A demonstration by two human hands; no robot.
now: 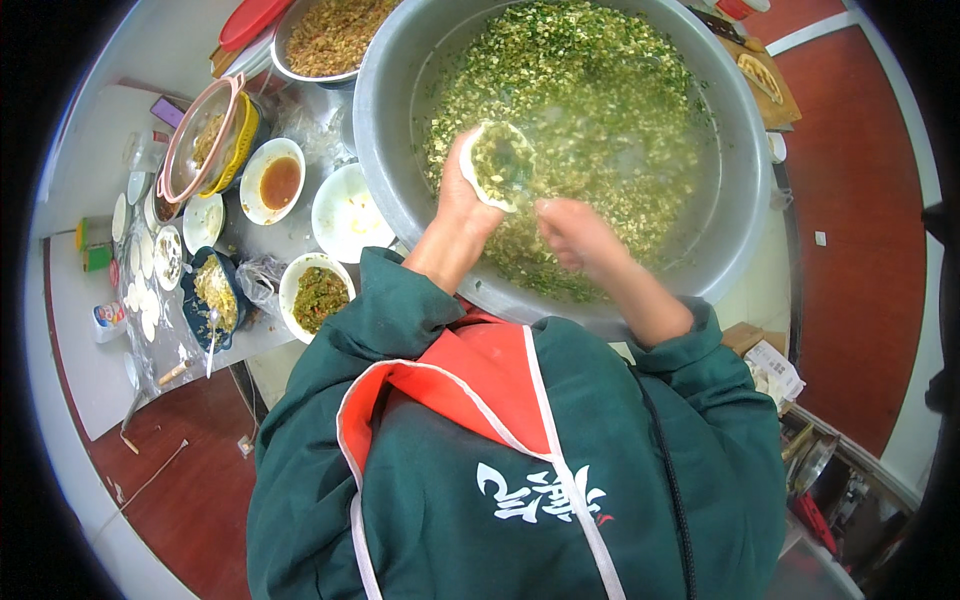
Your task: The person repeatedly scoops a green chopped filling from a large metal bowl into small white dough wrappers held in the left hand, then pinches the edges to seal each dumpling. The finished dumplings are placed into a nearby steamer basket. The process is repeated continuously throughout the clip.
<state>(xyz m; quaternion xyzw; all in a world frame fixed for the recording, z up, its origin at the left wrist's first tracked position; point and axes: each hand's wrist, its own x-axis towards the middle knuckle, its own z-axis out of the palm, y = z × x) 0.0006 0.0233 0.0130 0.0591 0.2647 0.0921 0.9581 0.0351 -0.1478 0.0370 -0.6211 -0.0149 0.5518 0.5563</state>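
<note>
A large round metal basin (379,150) stands before me, holding chopped green filling with small pale cubes (570,45). Over its near left part, my left hand (469,191) cups a round of white dough (472,169) with some of the filling inside it. My right hand (574,232) is just to the right of the dough, over the filling, with its fingers curled. Whether it grips a thin tool cannot be made out, as the area between the hands is blurred by haze.
On the metal table at left are a bowl of brown sauce (280,184), a bowl of chopped peppers (322,300), a blue basin with a spoon (214,300), flat dough rounds (148,315) and a rolling pin (175,373). A cleaver (720,26) lies at upper right.
</note>
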